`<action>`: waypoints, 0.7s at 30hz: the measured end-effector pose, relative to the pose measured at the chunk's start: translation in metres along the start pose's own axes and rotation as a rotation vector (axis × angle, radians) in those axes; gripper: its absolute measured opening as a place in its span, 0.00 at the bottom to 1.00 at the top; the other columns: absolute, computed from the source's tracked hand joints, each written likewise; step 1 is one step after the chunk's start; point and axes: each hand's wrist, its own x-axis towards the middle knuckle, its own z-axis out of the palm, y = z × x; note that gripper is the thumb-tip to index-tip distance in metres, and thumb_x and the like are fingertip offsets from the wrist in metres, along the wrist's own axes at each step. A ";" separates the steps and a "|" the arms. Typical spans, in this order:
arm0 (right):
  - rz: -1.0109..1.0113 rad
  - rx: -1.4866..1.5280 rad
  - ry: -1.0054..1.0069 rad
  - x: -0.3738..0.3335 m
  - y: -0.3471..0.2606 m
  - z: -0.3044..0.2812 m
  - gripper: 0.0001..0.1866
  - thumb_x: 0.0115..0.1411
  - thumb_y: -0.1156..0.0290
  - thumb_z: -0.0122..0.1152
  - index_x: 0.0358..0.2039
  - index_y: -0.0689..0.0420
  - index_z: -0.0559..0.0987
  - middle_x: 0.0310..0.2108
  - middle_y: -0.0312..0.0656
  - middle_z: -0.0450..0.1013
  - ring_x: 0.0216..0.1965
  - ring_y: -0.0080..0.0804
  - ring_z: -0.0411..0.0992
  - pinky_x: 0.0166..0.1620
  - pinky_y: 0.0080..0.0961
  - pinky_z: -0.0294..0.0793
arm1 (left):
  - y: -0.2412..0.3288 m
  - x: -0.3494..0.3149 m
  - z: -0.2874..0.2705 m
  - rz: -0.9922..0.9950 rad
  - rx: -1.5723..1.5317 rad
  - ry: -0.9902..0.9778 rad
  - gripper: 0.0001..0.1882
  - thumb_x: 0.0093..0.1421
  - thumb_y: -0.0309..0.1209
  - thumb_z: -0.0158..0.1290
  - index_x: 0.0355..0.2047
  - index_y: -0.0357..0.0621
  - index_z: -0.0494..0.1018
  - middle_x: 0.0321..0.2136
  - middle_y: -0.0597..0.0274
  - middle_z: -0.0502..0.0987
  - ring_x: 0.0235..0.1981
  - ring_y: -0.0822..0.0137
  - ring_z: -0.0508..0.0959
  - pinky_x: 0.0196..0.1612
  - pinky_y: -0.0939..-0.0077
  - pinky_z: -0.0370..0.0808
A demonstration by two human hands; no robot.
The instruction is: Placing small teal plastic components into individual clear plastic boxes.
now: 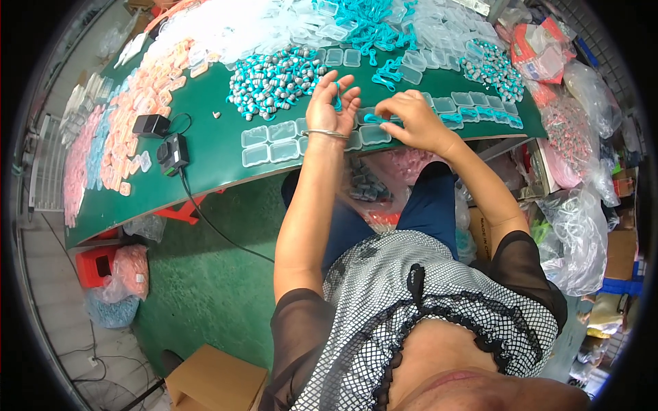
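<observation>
My left hand (pixel 331 106) is raised palm up over the front of the green table, its fingers loosely curled around a teal cord (pixel 337 101). To its right, my right hand (pixel 418 122) pinches another teal cord (pixel 374 118) at a small clear plastic case. Clear cases with raised lids stand in a double row along the near edge. Those at the left end, such as one case (pixel 284 150), hold nothing. Cases toward the right (pixel 488 115) have teal cords inside. Some cases in the middle are hidden behind my hands.
Behind the row lies a heap of grey-and-teal corded pieces (pixel 271 82). Farther back are loose teal cords (pixel 373 27) and piled clear cases (pixel 274 27). Peach cases (pixel 147 103) and a black device (pixel 172 154) with a cable occupy the left. Plastic bags (pixel 576 233) crowd the right.
</observation>
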 end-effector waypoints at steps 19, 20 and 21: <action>-0.076 -0.151 -0.018 0.000 -0.001 0.024 0.08 0.48 0.72 0.63 0.30 0.52 0.76 0.32 0.35 0.71 0.37 0.34 0.70 0.44 0.32 0.62 | 0.003 -0.008 -0.011 -0.042 0.022 -0.022 0.17 0.62 0.27 0.42 0.52 0.44 0.64 0.40 0.53 0.74 0.31 0.61 0.76 0.35 0.67 0.73; -0.080 -0.150 -0.018 0.001 -0.002 0.024 0.08 0.48 0.72 0.63 0.30 0.52 0.76 0.32 0.35 0.71 0.37 0.34 0.70 0.44 0.32 0.62 | 0.003 -0.008 -0.011 -0.039 0.021 -0.021 0.17 0.62 0.27 0.42 0.52 0.44 0.64 0.40 0.53 0.74 0.31 0.61 0.76 0.35 0.67 0.73; -0.072 -0.129 0.013 0.004 -0.004 0.021 0.08 0.49 0.73 0.63 0.31 0.53 0.76 0.33 0.35 0.71 0.38 0.34 0.70 0.43 0.33 0.63 | 0.004 -0.009 -0.011 -0.049 -0.010 -0.025 0.17 0.62 0.27 0.42 0.52 0.44 0.64 0.41 0.53 0.74 0.33 0.61 0.76 0.35 0.66 0.74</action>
